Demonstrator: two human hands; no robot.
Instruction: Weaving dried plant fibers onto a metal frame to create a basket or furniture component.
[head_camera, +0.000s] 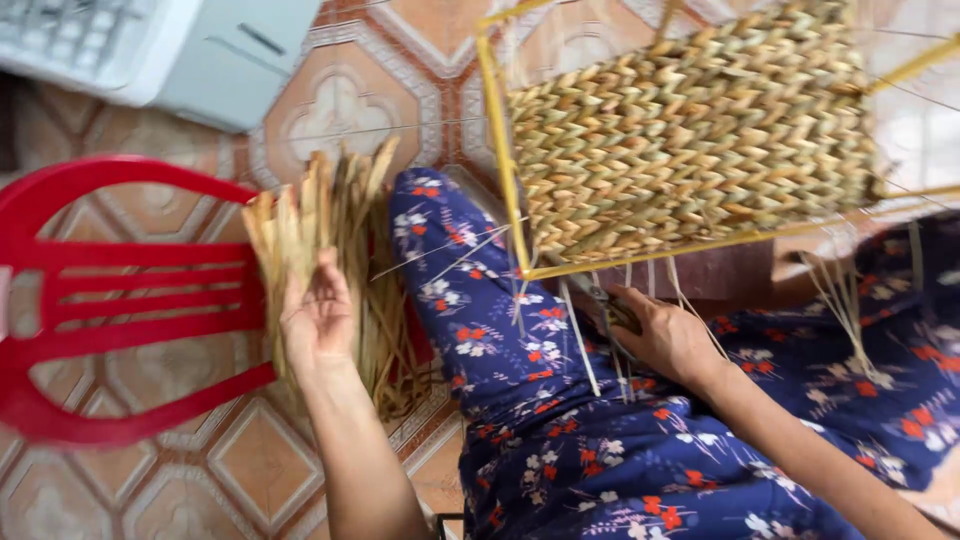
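My left hand (318, 312) reaches into a bundle of dried straw strips (325, 235) that stands beside my left leg; its fingers lie against the strips, and a firm grip cannot be made out. My right hand (668, 338) rests on my lap under a yellow wire frame (497, 140) and is closed on a few thin strands (628, 318) that hang from the woven straw panel (690, 130). The panel fills the upper part of the frame and is held up over my knees.
A red plastic chair (110, 290) lies on the patterned tiled floor (340, 100) at the left. A grey-white machine with a keypad (150, 45) stands at the top left. My legs in dark blue flowered cloth (560, 430) fill the lower middle.
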